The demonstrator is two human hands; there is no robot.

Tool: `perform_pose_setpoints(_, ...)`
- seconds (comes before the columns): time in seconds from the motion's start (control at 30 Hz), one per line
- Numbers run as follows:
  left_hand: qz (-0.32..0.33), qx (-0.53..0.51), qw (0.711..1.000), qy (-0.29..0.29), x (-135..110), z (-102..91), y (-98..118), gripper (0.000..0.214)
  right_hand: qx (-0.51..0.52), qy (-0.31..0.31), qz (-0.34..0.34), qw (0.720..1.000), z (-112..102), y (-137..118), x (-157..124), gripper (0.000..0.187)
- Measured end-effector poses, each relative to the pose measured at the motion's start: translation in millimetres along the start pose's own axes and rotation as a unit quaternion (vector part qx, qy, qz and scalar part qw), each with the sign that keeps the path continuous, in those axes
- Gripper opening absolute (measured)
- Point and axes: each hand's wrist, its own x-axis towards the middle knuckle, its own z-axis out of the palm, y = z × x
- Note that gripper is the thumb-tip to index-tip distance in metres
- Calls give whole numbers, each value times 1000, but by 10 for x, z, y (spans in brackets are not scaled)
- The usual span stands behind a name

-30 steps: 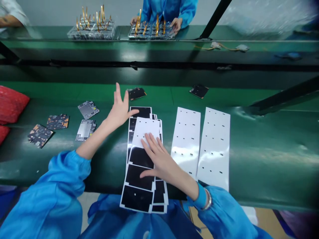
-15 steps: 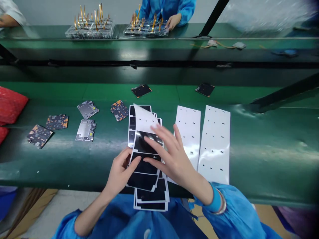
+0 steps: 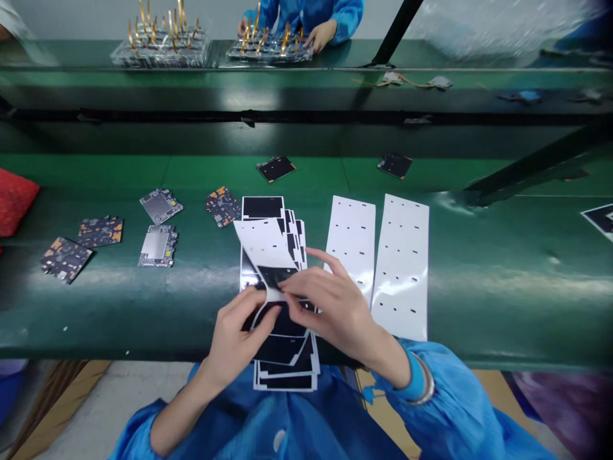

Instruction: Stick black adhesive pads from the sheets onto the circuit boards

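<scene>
A white-backed sheet of black rectangular stickers [image 3: 287, 348] is held over a stack of similar sheets [image 3: 262, 207]. Its upper part is bent over, so the white side with small slots shows. My left hand [image 3: 239, 332] grips the sheet's left edge between thumb and fingers. With thumb and fingertips closed together, my right hand [image 3: 330, 300] pinches the sheet near its middle, by a black sticker at the bend. Whether it has the sticker alone or the backing too is hidden. Right of the stack lie two white slotted sheets [image 3: 352, 236], the nearer one close to my right hand.
Several circuit boards [image 3: 158, 246] lie on the green bench at left. Two black-covered boards [image 3: 276, 168] lie farther back. A raised shelf [image 3: 306, 80] crosses behind, bearing clear trays [image 3: 163, 54] with orange strips. A co-worker's hand [image 3: 322, 35] touches another tray. A dark post [image 3: 536, 160] slants at right.
My right fingers have closed from spread to a pinch at the sheet. The sheet's upper part has bent farther over to the left. The whole view has shifted slightly.
</scene>
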Motion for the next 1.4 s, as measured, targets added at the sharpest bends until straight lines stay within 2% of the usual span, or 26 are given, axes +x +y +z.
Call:
perform_pose_setpoints(0.07, -42, 10, 999, 32, -36, 20, -115, 24, 76, 51, 120, 989, -71, 62, -10, 12)
perform_pose_setpoints(0.13, -30, 93, 993, 61, -67, 53, -236, 27, 140, 114, 238, 954, -126, 111, -26, 10)
perform_pose_setpoints(0.17, -12, 162, 985, 61, -77, 73, -282, 24, 163, 143, 275, 937, -134, 118, -35, 9)
perform_pose_setpoints(0.2, 5, 235, 970, 58, -81, 93, -312, 21, 180, 157, 290, 927, -124, 112, -44, 9)
perform_pose_setpoints(0.27, 23, 323, 945, 54, -70, 127, -323, 23, 208, 124, 255, 936, -56, 64, -63, 11)
perform_pose_setpoints(0.33, 30, 287, 956, 49, -38, 135, -284, 31, 242, 39, 167, 955, 39, 4, -84, 16)
perform_pose_setpoints(0.4, 40, 179, 982, 39, -3, 106, -226, 36, 277, -11, 115, 954, 110, -16, -109, 23)
perform_pose_setpoints(0.47, 27, 84, 996, 20, 19, 46, -167, 37, 295, 10, 159, 942, 133, 29, -133, 28)
perform_pose_setpoints(0.57, -1, 23, 999, -25, 38, -66, -88, 37, 332, 31, 285, 899, 120, 173, -154, 38)
perform_pose_setpoints(0.63, 13, 28, 998, -62, 85, -134, -47, 39, 366, 2, 327, 871, 115, 253, -156, 29)
perform_pose_setpoints(0.67, 26, 43, 995, -82, 134, -162, -35, 39, 369, -9, 332, 868, 115, 278, -155, 20)
perform_pose_setpoints(0.73, 53, 88, 987, -127, 303, -207, -42, 42, 318, 3, 324, 891, 109, 299, -153, 14)
perform_pose_setpoints(0.83, 87, 218, 957, -173, 724, -279, -168, 60, 146, 56, 237, 959, 57, 313, -165, 10)
perform_pose_setpoints(0.9, 80, 338, 926, -148, 1045, -363, -333, 67, 21, 86, 143, 986, -11, 348, -186, 5)
perform_pose_setpoints(0.97, 27, 425, 900, -98, 1300, -493, -531, 60, -65, 106, 66, 990, -92, 404, -215, 11)
perform_pose_setpoints(1.03, -21, 453, 889, -72, 1416, -650, -714, 52, -109, 113, 32, 987, -168, 461, -249, 11)
perform_pose_setpoints(1.13, -27, 450, 889, -82, 1307, -869, -880, 37, -136, 110, 20, 984, -238, 515, -297, 5)
perform_pose_setpoints(1.27, -5, 439, 891, -113, 908, -1045, -884, 27, -133, 105, 12, 985, -235, 521, -295, 6)
perform_pose_setpoints(1.33, -6, 444, 891, -97, 725, -1073, -847, 23, -121, 106, -3, 987, -220, 511, -266, 4)
perform_pose_setpoints(1.4, -27, 449, 892, -47, 595, -1076, -820, 22, -115, 101, -24, 988, -219, 502, -241, 3)
